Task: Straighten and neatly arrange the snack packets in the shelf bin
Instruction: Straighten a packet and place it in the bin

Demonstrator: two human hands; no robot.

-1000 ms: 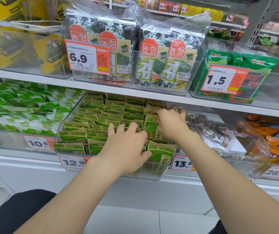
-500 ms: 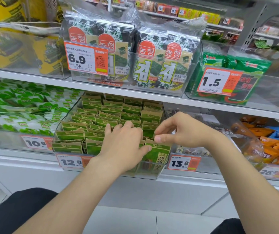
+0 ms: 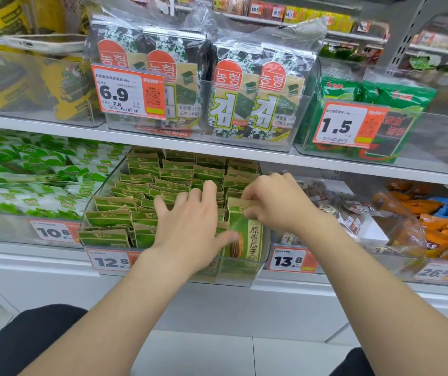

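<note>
Pinching front packet (image 3: 245,239) now: right hand (image 3: 275,202)

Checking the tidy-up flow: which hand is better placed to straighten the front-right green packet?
Right. The right hand pinches the top edge of the front-right packet; the left hand lies spread over the packet rows beside it.

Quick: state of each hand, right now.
Left hand: open, lying flat on the packets.
Right hand: pinching the top edge of the front packet.
</note>
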